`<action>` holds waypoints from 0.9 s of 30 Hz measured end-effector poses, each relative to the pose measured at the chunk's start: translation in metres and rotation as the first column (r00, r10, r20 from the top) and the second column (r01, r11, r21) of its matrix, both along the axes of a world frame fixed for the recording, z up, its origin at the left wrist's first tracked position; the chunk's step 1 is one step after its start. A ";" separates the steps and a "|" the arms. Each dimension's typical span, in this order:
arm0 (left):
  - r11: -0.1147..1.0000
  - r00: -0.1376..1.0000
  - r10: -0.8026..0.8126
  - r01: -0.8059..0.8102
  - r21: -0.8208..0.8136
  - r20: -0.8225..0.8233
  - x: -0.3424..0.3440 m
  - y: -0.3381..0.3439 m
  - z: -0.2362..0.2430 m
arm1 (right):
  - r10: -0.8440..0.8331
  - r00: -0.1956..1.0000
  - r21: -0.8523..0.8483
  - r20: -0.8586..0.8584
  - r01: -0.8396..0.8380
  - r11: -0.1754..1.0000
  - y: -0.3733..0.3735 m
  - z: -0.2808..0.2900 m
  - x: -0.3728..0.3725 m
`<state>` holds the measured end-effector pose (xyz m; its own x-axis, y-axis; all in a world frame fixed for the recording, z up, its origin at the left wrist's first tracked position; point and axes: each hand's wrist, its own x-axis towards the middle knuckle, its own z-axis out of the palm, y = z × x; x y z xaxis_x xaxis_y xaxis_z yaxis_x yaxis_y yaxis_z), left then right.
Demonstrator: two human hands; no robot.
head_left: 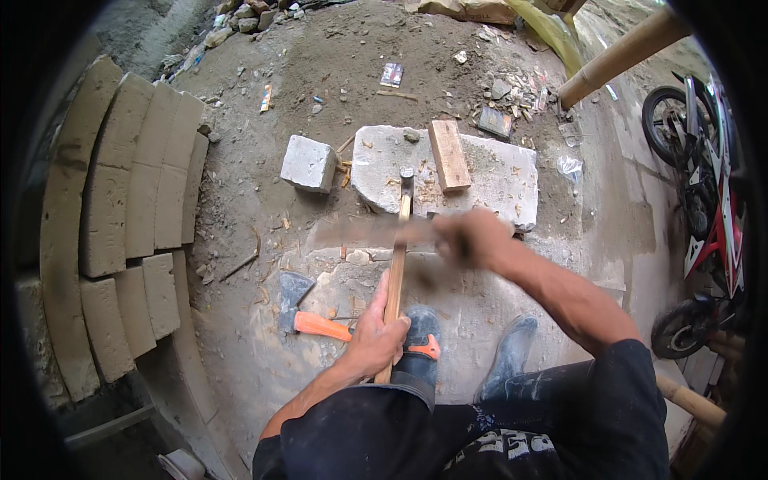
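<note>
My left hand [374, 336] is wrapped round a wooden stick [397, 272] that points away from me. At the stick's far end is a dark metal hammer head [406, 178] with a round face, over the pale stone slab [384, 152]; how the two join is unclear. My right hand [474, 238], smeared by motion, is closed on a broad blade [352, 234] that lies level across the stick and looks like a machete. An axe [296, 300] with an orange handle lies on the ground beneath my left wrist, partly hidden.
A wooden block [450, 156] rests on the slab, and a whitish cube-shaped block [310, 164] sits left of it. Stacked grey blocks [120, 192] line the left side. A motorcycle [712, 192] and a bamboo pole [620, 60] stand at right. My boots [512, 356] are below.
</note>
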<state>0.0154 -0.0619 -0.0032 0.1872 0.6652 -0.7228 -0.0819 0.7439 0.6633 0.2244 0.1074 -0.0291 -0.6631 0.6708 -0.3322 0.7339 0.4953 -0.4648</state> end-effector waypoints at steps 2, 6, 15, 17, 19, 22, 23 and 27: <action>0.997 1.000 -0.020 0.021 -0.078 0.017 -0.002 0.000 -0.002 | 0.263 0.965 0.020 -0.018 -0.263 0.965 -0.009 -0.005 -0.001; 0.959 0.908 0.285 -0.270 -0.089 0.308 -0.006 -0.004 -0.005 | -0.166 0.981 0.197 -0.097 0.182 0.963 -0.017 -0.011 -0.010; 0.904 0.742 0.419 -0.392 -0.168 0.522 -0.014 -0.006 -0.010 | 0.034 0.993 0.008 -0.114 -0.033 0.999 -0.034 -0.006 -0.026; 0.905 0.773 0.425 -0.357 -0.230 0.471 -0.013 -0.006 -0.010 | 0.175 0.978 -0.039 -0.115 -0.180 0.983 -0.035 -0.004 -0.030; 0.896 0.779 0.437 -0.330 -0.299 0.449 -0.012 -0.005 -0.011 | 0.182 0.982 -0.007 -0.052 -0.182 0.983 -0.033 -0.002 -0.031; 0.904 0.771 0.428 -0.364 -0.225 0.472 -0.013 -0.006 -0.010 | -0.136 0.985 0.108 -0.107 0.147 0.983 -0.018 -0.005 -0.032; 0.900 0.760 0.436 -0.377 -0.218 0.482 -0.013 -0.006 -0.010 | -0.042 0.996 0.008 -0.076 0.042 0.999 -0.014 -0.007 -0.031; 0.894 0.752 0.446 -0.341 -0.292 0.485 -0.016 -0.005 -0.010 | 0.178 0.984 -0.006 0.002 -0.178 0.984 -0.007 -0.012 -0.028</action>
